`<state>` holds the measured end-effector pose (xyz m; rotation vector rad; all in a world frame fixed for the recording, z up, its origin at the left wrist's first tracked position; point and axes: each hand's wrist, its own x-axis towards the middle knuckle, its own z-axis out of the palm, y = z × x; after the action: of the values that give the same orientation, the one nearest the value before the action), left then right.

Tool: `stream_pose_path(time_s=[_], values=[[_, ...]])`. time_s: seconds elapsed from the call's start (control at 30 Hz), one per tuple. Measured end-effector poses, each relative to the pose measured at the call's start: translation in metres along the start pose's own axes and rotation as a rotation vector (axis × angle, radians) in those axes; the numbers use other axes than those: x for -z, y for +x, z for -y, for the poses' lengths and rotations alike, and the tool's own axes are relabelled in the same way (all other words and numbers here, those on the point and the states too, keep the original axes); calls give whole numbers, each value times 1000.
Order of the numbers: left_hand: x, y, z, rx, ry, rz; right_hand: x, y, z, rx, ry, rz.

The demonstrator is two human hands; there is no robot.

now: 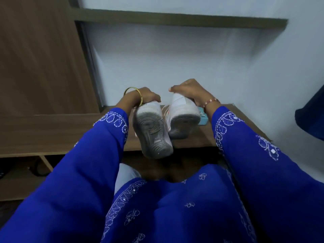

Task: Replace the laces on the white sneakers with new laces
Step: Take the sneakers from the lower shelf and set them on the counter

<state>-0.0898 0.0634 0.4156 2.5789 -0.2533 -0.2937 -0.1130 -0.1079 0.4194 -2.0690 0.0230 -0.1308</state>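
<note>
Wearing blue embroidered sleeves (pixel 98 155), both filling lower frame, reaching forward from the lap.

Left hand (pixel 145 97), gold bangle (pixel 135 95) at wrist, curling over the upper of the left sneaker (pixel 152 130); grip holding that shoe, sole tipping toward the camera, heel end hanging low at frame centre past the surface edge. Right hand (pixel 191 92), beaded bracelet (pixel 211 102) at wrist, wrapping the top of the right sneaker (pixel 184 118); grip holding it too, sole also showing, slightly further back. Both shoes lifted together, touching or nearly so, soles out — probably carrying the pair onto the surface, uppers facing away so laces not showing clearly; only blurred pinkish streaks between the shoes, cannot tell if laces.

Lying behind the right sneaker, small light-blue item (pixel 203 118), possibly lace packaging, too hidden to say.

Carrying all this, brown wooden surface (pixel 61 132) spanning mid frame, open shelf below at lower left. Standing at upper left, wooden panel (pixel 40 55). Running across the top, wall shelf (pixel 175 19) on pale blue wall (pixel 175 58). Hanging at right edge, dark blue fabric (pixel 312 118).
</note>
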Motion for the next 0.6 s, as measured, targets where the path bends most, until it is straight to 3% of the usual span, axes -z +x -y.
stream_pose_path(time_s=[0.13,0.3,0.47,0.6], values=[[30,6,-2,0,-170,-82,8,14,22,73,-27,19],[43,28,11,18,-187,-37,4,37,17,112,-125,102],[22,60,29,-117,-32,-34,-13,68,-8,163,-213,109],[-15,94,45,-128,68,-80,-34,97,-46,167,-321,77]])
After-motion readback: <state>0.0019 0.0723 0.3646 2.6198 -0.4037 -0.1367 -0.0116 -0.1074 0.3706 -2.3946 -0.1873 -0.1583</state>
